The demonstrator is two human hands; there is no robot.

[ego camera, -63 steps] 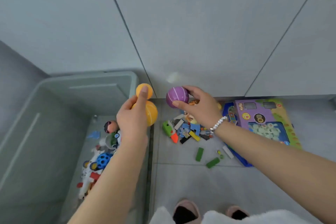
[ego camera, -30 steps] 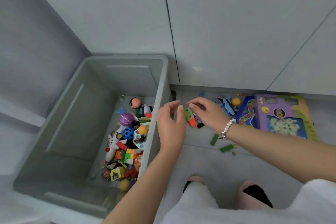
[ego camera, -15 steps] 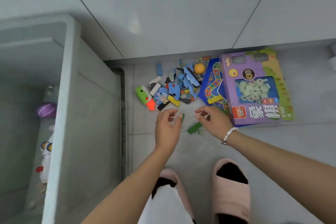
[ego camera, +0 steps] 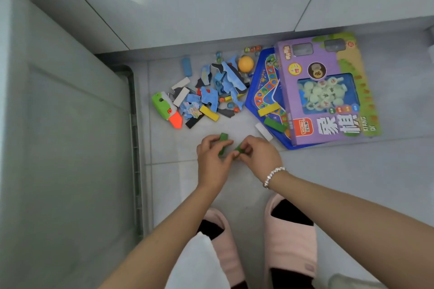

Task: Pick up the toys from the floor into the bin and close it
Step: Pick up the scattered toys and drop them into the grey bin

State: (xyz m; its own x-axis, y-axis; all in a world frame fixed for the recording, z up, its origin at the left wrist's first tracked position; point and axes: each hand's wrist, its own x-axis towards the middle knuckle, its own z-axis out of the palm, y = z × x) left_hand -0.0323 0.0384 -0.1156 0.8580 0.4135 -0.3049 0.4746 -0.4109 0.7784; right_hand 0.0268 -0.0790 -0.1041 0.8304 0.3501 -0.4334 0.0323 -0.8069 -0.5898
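Crouching at mid-frame, the person's left hand point(ego camera: 212, 162) pinches one green block point(ego camera: 223, 142) and the right hand point(ego camera: 259, 156) another green block point(ego camera: 239, 148); loose toys point(ego camera: 211, 96) lie above, the bin point(ego camera: 70, 148) at left.

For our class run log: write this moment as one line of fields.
left hand: grips green block | right hand: pinches second green block | place: floor beside bin | toy pile: not yet binned

bin point(ego camera: 70, 148) left, toys point(ego camera: 211, 98) right — box point(ego camera: 328, 91) beyond
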